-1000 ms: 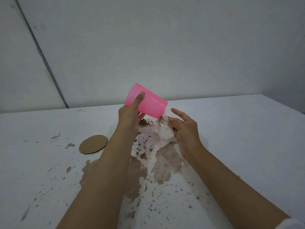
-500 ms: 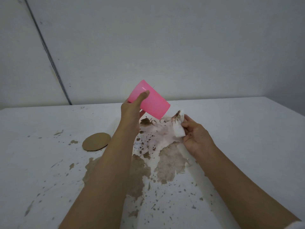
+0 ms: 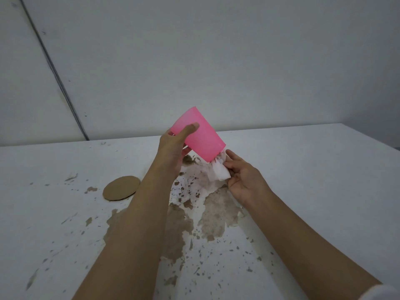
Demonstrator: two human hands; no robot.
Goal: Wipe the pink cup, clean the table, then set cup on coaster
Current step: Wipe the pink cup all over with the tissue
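The left hand [image 3: 173,148] holds the pink cup [image 3: 203,137] up in the air above the white table [image 3: 313,169]. Its thumb lies on top of the cup and its fingers curl under it. The cup is tipped, with its low end pointing down and to the right.

The right hand [image 3: 244,178] pinches a white tissue [image 3: 218,173] with brown spots on it. The tissue touches the low end of the cup.

The two hands are close together, each one holding its own thing.

A big brown spill [image 3: 216,215] and many small brown splashes are on the table under the arms. A round brown coaster [image 3: 121,188] lies flat on the table, to the left of the left arm.
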